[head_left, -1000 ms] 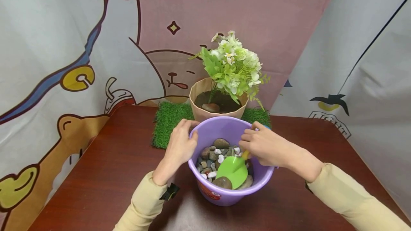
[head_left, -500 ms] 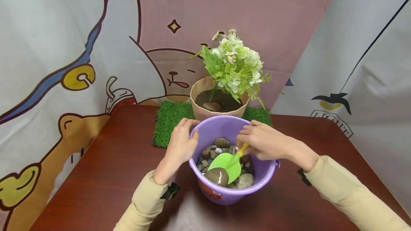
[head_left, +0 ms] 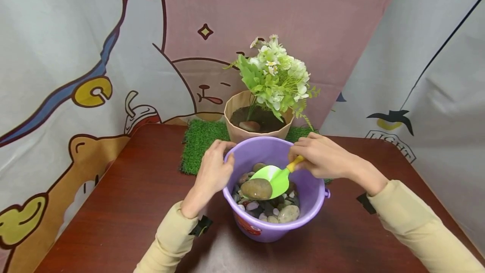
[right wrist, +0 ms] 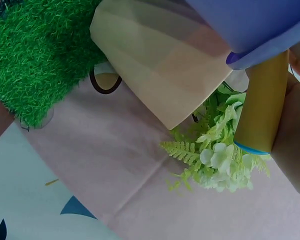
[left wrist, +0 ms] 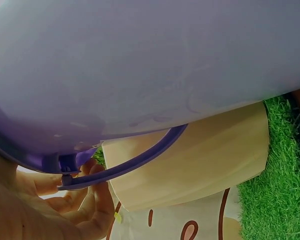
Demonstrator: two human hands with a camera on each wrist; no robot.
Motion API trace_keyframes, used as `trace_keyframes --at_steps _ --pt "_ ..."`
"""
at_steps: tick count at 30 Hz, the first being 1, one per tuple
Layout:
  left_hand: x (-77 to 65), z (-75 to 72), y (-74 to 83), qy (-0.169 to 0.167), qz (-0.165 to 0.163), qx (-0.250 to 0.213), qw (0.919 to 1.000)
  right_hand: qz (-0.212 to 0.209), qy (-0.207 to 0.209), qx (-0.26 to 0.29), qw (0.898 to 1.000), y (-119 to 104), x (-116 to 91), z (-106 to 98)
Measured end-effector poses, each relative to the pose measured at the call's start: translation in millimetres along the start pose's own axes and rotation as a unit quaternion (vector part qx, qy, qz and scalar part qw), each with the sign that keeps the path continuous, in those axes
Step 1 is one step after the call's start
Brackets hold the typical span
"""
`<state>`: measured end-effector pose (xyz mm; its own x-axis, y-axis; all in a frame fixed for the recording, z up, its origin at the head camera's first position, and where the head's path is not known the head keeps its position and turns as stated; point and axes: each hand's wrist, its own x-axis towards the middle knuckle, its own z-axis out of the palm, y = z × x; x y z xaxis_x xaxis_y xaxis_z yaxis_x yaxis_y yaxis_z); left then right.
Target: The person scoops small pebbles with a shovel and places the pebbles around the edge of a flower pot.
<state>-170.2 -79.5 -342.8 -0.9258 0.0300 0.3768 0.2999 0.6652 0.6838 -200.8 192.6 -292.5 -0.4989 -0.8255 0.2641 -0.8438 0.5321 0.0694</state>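
Note:
A purple bucket [head_left: 310, 205] with pebbles in its bottom stands on the table. My left hand [head_left: 213, 169] grips its left rim, thumb inside and fingers outside; the bucket's handle [left wrist: 135, 162] hangs by those fingers in the left wrist view. My right hand [head_left: 322, 155] holds a toy shovel by its yellow handle [right wrist: 262, 105], over the right side of the bucket. The shovel's green blade [head_left: 280, 182] is inside the bucket, tilted down to the left, and carries a large brown stone [head_left: 256, 189]. A paler stone [head_left: 289, 213] lies among the pebbles below.
Right behind the bucket stands a beige pot [head_left: 231, 106] with dark soil, one brown stone [head_left: 249, 126] and white-green artificial flowers [head_left: 278, 75]. It sits on a mat of artificial grass [head_left: 204, 142]. A printed cloth [head_left: 303, 7] hangs behind the brown table [head_left: 151, 188].
The shovel has slid under the large brown stone and lifted it up off the pebbles, toward the bucket's far side. My right hand has moved up and right; the left hand stays on the rim.

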Motion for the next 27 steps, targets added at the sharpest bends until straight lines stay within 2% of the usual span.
trace_keyframes --at_steps 12,27 --pt "0.3 0.6 -0.6 0.003 0.003 0.001 1.0000 0.028 0.030 -0.020 0.999 7.3 -2.2 -7.2" --pt "0.2 0.3 -0.5 0.004 0.002 0.001 1.0000 0.128 0.049 -0.048 0.989 17.9 2.0 -16.4"
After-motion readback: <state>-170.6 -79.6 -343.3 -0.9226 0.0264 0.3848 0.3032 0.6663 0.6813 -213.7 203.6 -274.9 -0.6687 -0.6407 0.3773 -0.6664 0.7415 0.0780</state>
